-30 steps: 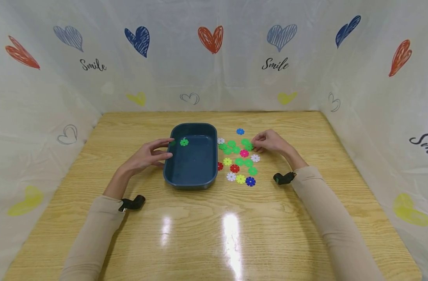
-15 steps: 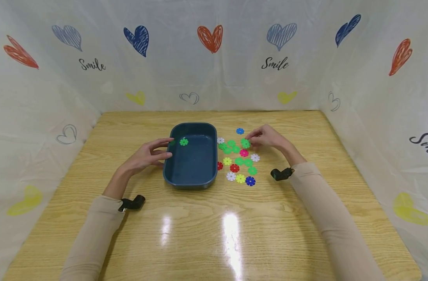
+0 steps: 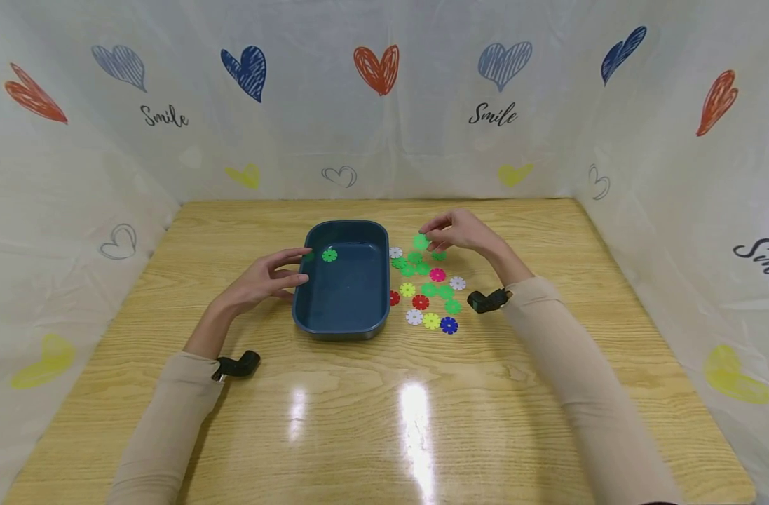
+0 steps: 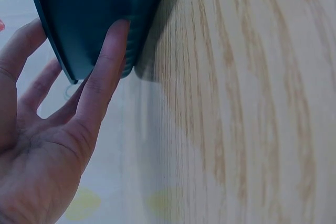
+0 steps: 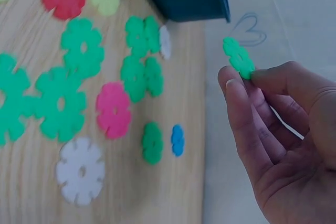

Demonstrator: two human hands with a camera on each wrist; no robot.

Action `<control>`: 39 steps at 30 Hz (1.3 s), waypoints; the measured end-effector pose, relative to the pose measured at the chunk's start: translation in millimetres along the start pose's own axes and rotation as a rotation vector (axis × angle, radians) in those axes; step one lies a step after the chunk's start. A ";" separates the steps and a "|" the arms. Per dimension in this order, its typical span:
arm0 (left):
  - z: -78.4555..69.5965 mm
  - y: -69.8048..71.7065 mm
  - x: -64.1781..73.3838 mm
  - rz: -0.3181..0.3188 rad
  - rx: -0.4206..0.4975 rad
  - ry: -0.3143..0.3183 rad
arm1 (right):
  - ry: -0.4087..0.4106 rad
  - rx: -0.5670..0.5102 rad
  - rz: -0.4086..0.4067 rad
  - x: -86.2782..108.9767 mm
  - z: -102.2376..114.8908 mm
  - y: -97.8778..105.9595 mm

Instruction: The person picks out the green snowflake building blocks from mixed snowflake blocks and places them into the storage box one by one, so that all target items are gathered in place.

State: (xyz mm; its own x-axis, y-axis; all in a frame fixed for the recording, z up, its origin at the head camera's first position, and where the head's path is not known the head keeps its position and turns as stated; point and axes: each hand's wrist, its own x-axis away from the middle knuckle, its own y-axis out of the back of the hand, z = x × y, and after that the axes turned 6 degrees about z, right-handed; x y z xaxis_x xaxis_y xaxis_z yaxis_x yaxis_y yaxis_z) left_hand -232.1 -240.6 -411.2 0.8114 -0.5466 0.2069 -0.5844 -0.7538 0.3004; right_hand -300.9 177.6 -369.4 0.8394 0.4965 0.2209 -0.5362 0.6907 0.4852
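Note:
My left hand (image 3: 262, 282) touches the left side of a dark blue plastic tray (image 3: 343, 328), its fingers fairly straight. The left wrist view has the thumb against the tray's outer wall (image 4: 94, 19) and other fingers near the rim. One green snowflake disc (image 3: 329, 255) is inside the tray. Right of it, above the table, my right hand (image 3: 463, 230) pinches another green snowflake disc (image 5: 238, 58) between thumb and fingertips. Below that hand lie several loose discs, among them a pink one (image 3: 437, 275), a white one (image 3: 458, 283) and a dark blue one (image 3: 449, 325).
The wooden table (image 3: 334, 421) has a printed white curtain (image 3: 434, 140) behind it and at both sides. Red discs (image 3: 420, 302) and yellow discs (image 3: 407, 290) lie close to the tray's right side. A light blue disc (image 5: 178, 140) lies on the table's far part.
My right hand has picked up a green disc from the spread's right side and lifted it leftward and away, toward the tray. The left hand and the tray have stayed in place.

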 end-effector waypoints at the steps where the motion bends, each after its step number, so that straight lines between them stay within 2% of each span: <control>1: -0.1 0.0 0.2 -0.001 -0.001 0.001 | 0.011 0.001 -0.002 -1.7 4.4 -1.4; 6: 0.0 -0.2 0.7 -0.003 -0.004 0.004 | 0.062 -0.004 0.003 -8.0 26.8 -9.6; 12: 1.2 1.2 -0.3 0.002 0.007 0.000 | 0.082 0.003 0.023 -21.8 46.1 -22.5; 24: 2.3 1.0 -2.2 -0.002 -0.006 0.003 | 0.131 -0.039 0.035 -52.0 69.6 -61.7; 32: 2.2 1.2 -2.9 0.006 0.012 0.005 | 0.125 -0.046 0.063 -64.1 78.1 -85.3; 39: 2.5 0.7 -3.9 0.013 0.013 0.000 | 0.057 -0.086 0.092 -76.5 77.6 -101.2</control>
State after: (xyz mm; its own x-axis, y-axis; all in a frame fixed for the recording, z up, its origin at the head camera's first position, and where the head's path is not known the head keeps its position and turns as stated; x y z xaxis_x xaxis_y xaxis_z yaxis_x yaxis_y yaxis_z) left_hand -235.8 -239.8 -414.1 0.8040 -0.5560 0.2106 -0.5946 -0.7515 0.2859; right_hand -304.0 28.9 -369.8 0.7815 0.5869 0.2117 -0.6182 0.6823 0.3902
